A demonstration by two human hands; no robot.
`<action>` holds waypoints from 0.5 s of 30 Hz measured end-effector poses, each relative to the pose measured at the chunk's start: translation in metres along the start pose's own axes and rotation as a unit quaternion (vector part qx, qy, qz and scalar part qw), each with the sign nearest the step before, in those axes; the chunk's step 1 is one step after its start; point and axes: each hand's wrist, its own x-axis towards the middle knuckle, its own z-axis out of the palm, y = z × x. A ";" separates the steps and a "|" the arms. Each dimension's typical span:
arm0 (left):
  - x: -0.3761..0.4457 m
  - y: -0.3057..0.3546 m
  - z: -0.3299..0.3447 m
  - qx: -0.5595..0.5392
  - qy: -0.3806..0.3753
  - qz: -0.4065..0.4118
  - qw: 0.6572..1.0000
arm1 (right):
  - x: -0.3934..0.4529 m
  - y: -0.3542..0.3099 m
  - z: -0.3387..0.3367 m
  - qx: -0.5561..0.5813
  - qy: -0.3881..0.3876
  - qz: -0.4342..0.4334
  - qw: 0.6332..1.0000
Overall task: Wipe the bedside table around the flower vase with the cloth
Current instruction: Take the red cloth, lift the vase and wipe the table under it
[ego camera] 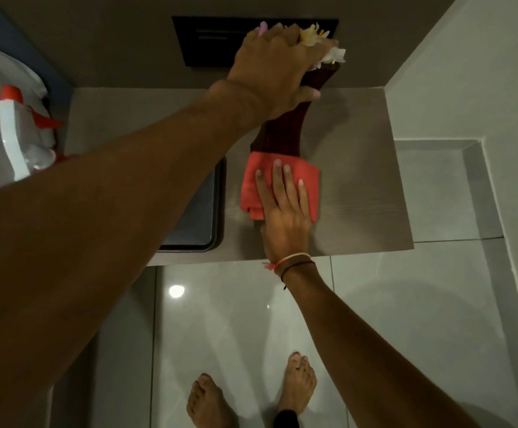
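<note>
A tall dark red vase with pale flowers stands on the grey bedside table. My left hand grips the vase around its upper part, just under the flowers. A folded red cloth lies flat on the tabletop against the near side of the vase's base. On top of the cloth, my right hand presses down with spread fingers. The foot of the vase is hidden behind the cloth.
A dark tray sits on the left part of the table. A white spray bottle with a red trigger lies at the far left. A black wall panel is behind the vase. Glossy floor tiles and my bare feet are below.
</note>
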 end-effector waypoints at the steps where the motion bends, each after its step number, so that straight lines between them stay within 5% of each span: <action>1: -0.001 0.001 0.000 0.000 0.002 0.000 1.000 | -0.009 0.000 -0.001 0.029 0.007 0.002 1.000; 8: 0.000 0.000 -0.004 -0.001 -0.010 0.000 1.000 | -0.004 0.009 -0.040 0.160 0.220 0.133 0.953; 15: 0.007 0.000 -0.003 0.012 -0.023 -0.005 1.000 | 0.041 0.007 -0.026 -0.026 0.003 0.019 0.999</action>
